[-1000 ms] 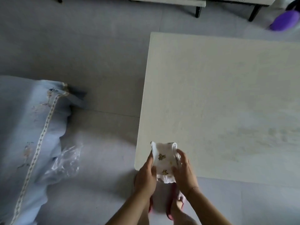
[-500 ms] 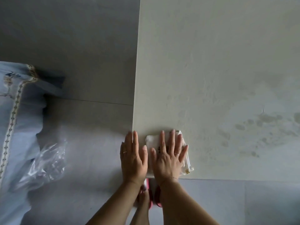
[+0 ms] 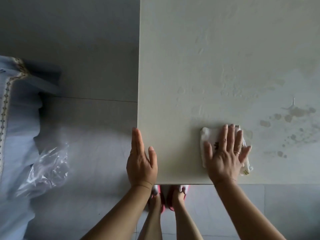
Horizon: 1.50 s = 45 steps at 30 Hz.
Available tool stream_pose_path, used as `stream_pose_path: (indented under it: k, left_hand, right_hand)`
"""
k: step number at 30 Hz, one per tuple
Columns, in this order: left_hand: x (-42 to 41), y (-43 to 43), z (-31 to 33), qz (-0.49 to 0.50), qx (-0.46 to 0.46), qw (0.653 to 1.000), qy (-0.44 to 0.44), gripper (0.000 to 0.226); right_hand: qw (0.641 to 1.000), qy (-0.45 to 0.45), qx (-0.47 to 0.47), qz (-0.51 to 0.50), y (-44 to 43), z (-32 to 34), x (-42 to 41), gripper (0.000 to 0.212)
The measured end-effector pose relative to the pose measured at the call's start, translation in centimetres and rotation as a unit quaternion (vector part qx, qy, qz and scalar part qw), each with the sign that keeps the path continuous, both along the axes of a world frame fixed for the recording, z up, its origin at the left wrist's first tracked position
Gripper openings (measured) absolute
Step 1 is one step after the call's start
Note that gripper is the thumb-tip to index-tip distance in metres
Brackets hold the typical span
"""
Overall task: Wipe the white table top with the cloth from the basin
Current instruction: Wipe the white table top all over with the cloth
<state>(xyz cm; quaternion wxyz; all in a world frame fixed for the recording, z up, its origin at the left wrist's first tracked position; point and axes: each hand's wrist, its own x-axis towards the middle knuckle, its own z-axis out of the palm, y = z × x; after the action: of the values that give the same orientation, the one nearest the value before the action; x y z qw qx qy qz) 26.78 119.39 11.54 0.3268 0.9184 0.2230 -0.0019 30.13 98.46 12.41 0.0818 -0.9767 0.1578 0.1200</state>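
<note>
The white table top (image 3: 216, 58) fills the right half of the view, with wet streaks and darker spots toward its right side. A folded white cloth (image 3: 207, 135) with small gold prints lies flat near the table's front edge. My right hand (image 3: 225, 153) presses down on the cloth, palm flat and fingers spread. My left hand (image 3: 141, 161) rests flat at the table's front left corner, thumb on the top and fingers along the left edge, holding nothing. The basin is out of view.
Grey tiled floor (image 3: 78, 66) lies left of the table. A light blue fabric with patterned trim (image 3: 15, 118) and a crumpled clear plastic bag (image 3: 45, 168) sit at the left. My feet in pink slippers (image 3: 166, 196) stand just under the table's front edge.
The cloth went from held in both hands to flat on the table. My right hand has slid it rightward along the front edge, while my left hand stayed at the corner.
</note>
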Motion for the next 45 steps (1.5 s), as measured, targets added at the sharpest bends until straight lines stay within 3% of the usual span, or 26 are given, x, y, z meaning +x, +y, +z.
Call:
stream_pose_path:
  k: [2,3,7,9,11,12,14,16,19,20,22,24,27,29,32,35,36,38,42,44,45]
  left_hand:
    - [-0.2,-0.1,0.0,0.005,-0.008,1.000,-0.016,0.060]
    - [-0.2,-0.1,0.0,0.009,-0.015,0.999,-0.030,0.060]
    - [-0.7,0.5,-0.4,0.080,-0.063,0.992,-0.073,0.059]
    - [-0.8,0.7,-0.5,0.130,-0.064,0.987,-0.072,0.061]
    - [-0.8,0.7,-0.4,0.103,-0.032,0.992,-0.063,0.061]
    - [-0.7,0.7,-0.5,0.080,-0.018,0.995,-0.056,0.060]
    - [-0.5,0.7,-0.4,0.070,0.000,0.997,-0.028,0.060]
    - [-0.5,0.5,-0.1,0.056,0.012,0.998,0.005,0.058]
    - [-0.2,0.0,0.4,0.031,0.007,0.998,0.048,0.054]
    - [-0.1,0.0,0.5,0.027,0.010,0.998,0.060,0.054]
    - [0.0,0.2,0.7,0.016,0.017,0.997,0.078,0.054]
    - [0.0,0.4,0.7,-0.003,0.025,0.995,0.092,0.055]
    - [0.2,0.2,1.0,0.007,0.023,0.995,0.097,0.054]
    - [0.3,0.3,1.1,0.004,0.023,0.996,0.087,0.057]
    - [0.2,0.5,0.8,-0.013,0.045,0.997,0.061,0.059]
    - [0.2,0.3,0.9,-0.015,0.052,0.997,0.054,0.060]
    - [0.2,0.2,0.9,-0.016,0.054,0.997,0.057,0.060]
    - [0.2,0.2,0.8,-0.019,0.059,0.996,0.060,0.060]
    - [0.0,0.3,0.4,-0.032,0.098,0.992,0.068,0.061]
    - [-0.2,0.5,0.2,-0.050,0.132,0.987,0.080,0.063]
    - [-0.3,0.5,0.1,-0.060,0.146,0.984,0.083,0.064]
  right_hand:
    - [0.998,-0.003,-0.003,-0.064,3.2,-0.2,0.4,0.074]
    - [0.999,-0.008,-0.002,-0.049,5.5,-0.2,0.3,0.075]
    - [0.976,-0.041,0.031,0.209,13.4,-0.5,-1.7,0.063]
    - [0.937,-0.041,0.054,0.342,13.1,-0.9,-1.5,0.058]
    - [0.882,-0.048,0.051,0.466,10.2,-1.0,0.7,0.057]
    - [0.874,-0.055,0.043,0.480,8.5,-1.1,2.4,0.057]
    - [0.917,-0.069,0.027,0.392,5.2,-1.2,6.2,0.058]
    - [0.975,-0.058,0.017,0.214,3.2,-1.1,9.2,0.060]
    - [0.998,-0.049,0.003,0.033,6.2,-1.1,9.9,0.062]
    - [0.998,-0.052,0.008,0.040,8.5,-1.1,9.1,0.063]
    - [0.984,-0.058,0.038,0.162,13.3,-0.8,6.6,0.063]
    - [0.945,-0.052,0.067,0.316,15.9,-0.5,4.3,0.061]
    - [0.888,-0.068,0.051,0.452,13.4,-0.8,6.8,0.058]
    - [0.899,-0.083,0.024,0.430,9.9,-1.3,10.5,0.057]
    - [0.973,-0.068,0.021,0.220,5.6,-1.5,15.4,0.058]
    - [0.996,-0.062,0.012,0.059,8.3,-1.5,15.2,0.061]
    - [0.996,-0.065,0.018,0.059,10.3,-1.5,14.0,0.062]
    - [0.983,-0.071,0.038,0.165,14.2,-1.3,10.7,0.062]
    - [0.891,-0.069,0.049,0.447,13.9,-0.7,9.1,0.060]
    - [0.879,-0.082,0.038,0.469,10.4,-1.0,12.2,0.059]
    - [0.901,-0.086,0.034,0.425,8.4,-1.2,14.0,0.059]
